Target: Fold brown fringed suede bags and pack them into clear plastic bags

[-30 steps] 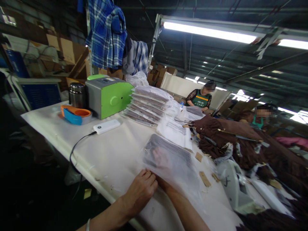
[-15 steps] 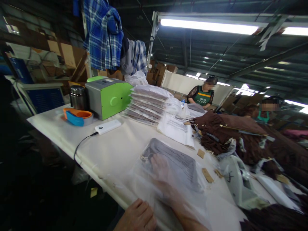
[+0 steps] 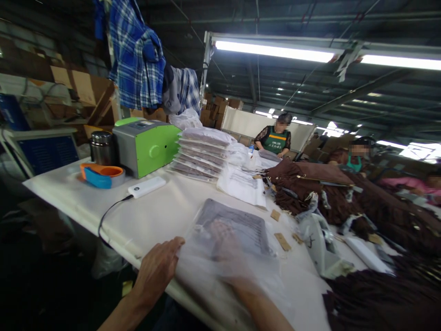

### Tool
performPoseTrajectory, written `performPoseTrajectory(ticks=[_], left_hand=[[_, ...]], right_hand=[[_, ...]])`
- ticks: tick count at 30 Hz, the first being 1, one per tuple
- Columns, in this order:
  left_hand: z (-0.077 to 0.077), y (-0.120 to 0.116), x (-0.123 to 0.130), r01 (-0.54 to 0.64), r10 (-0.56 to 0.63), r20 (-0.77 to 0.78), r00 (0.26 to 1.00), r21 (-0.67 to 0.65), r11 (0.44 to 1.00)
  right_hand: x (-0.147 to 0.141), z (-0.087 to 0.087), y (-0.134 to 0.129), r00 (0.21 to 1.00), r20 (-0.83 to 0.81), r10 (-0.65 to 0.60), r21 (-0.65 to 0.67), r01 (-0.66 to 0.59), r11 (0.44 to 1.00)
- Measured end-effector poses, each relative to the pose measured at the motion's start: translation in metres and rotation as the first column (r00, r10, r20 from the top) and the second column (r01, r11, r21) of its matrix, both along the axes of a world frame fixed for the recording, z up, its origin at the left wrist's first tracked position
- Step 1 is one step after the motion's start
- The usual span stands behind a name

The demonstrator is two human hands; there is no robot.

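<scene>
A clear plastic bag [image 3: 196, 262] lies on the white table near its front edge. Its left edge is pinched in my left hand [image 3: 160, 264], fingers closed. Seen through the film, my right hand [image 3: 225, 239] is inside the bag, its blurred fingers stretched out over a flat grey piece [image 3: 241, 220]. That piece has rounded corners and a row of dark marks along its right side; its exact kind is unclear. The bag's near part is crumpled around my right wrist.
Behind are a stack of bagged flat items [image 3: 203, 154], a green-grey machine [image 3: 146, 147], an orange-blue tape ring [image 3: 103, 174] and a corded white power bank [image 3: 147, 187]. Rightward are brown tags [image 3: 282, 241], a tape dispenser [image 3: 319, 248] and brown fabric goods [image 3: 310, 177]. A co-worker [image 3: 275, 140] stands beyond.
My left hand has moved up and left from the table's front edge to the bag's left edge. The right hand stays inside the bag. The view has shifted slightly right.
</scene>
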State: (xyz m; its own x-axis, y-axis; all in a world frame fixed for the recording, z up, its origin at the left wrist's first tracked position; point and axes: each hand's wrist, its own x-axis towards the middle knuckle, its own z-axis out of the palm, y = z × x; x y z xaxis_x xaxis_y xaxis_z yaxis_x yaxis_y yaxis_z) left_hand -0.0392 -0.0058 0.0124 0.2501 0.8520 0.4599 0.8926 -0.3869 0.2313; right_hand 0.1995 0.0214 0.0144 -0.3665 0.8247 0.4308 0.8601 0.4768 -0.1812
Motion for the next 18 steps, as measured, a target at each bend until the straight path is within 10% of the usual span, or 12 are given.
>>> performPoseTrajectory(ticks=[5, 12, 18], left_hand=[[0.011, -0.024, -0.001, -0.071, 0.131, 0.134, 0.982, -0.379, 0.923], [-0.002, -0.048, -0.028, 0.023, 0.083, 0.309, 0.947, -0.324, 0.946], [0.062, 0.004, -0.019, 0.069, -0.022, 0.427, 0.904, -0.096, 0.993]], right_hand=[[0.000, -0.009, 0.005, 0.997, 0.066, 0.035, 0.039, -0.038, 0.999], [-0.001, -0.013, 0.020, 0.989, 0.148, -0.008, 0.065, -0.001, 0.998], [0.007, -0.004, -0.028, 0.990, 0.122, -0.076, 0.047, 0.070, 0.996]])
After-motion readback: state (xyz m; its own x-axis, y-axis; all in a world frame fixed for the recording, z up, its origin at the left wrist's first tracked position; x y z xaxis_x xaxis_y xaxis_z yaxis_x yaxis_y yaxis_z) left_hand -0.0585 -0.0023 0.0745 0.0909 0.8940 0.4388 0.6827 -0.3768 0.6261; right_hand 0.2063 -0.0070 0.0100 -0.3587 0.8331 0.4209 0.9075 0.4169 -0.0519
